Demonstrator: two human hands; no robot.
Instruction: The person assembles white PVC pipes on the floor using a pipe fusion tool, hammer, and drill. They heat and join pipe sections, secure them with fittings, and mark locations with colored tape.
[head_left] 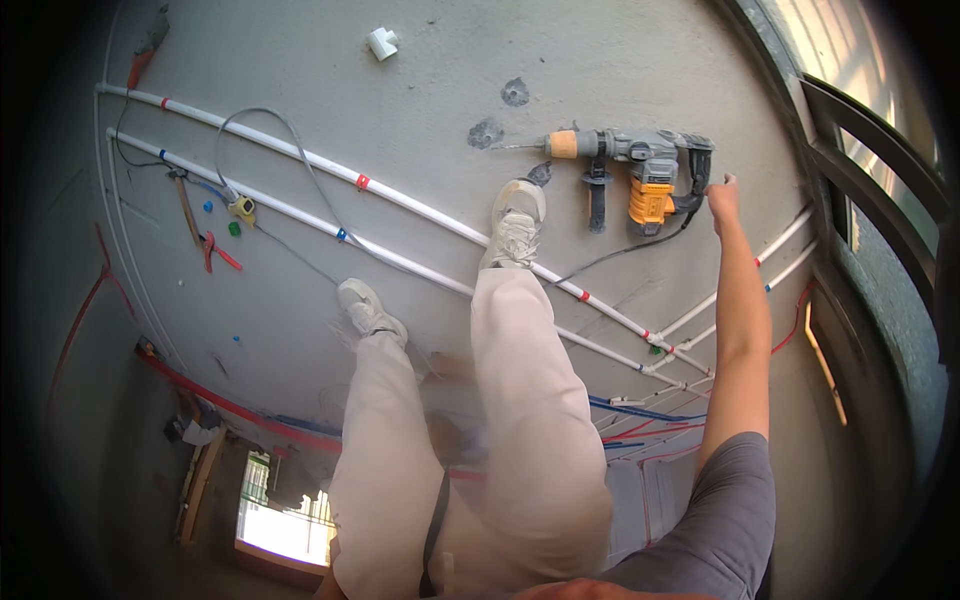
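- One hand, the right hand (pixel 722 193), is seen at the end of an outstretched bare arm, reaching to the rear handle of a rotary hammer drill (pixel 633 170).
- Whether its fingers are closed on the handle or only touching it cannot be told; they are curled just beside it.
- The left hand is not seen in the view.
- The drill, grey and yellow with a black side grip, is laid flat on the grey concrete floor (pixel 420 60), its bit pointed toward two dark drilled spots (pixel 500 112).
- A black cable (pixel 620 252) is run from the drill across the floor.
- The right shoe (pixel 516 225) is planted on a white pipe (pixel 330 230); a second white pipe (pixel 300 155) lies parallel.
- Red-handled pliers (pixel 215 252) are lying well apart, to the left.
- A white tee fitting (pixel 381 42) is lying near the top edge.
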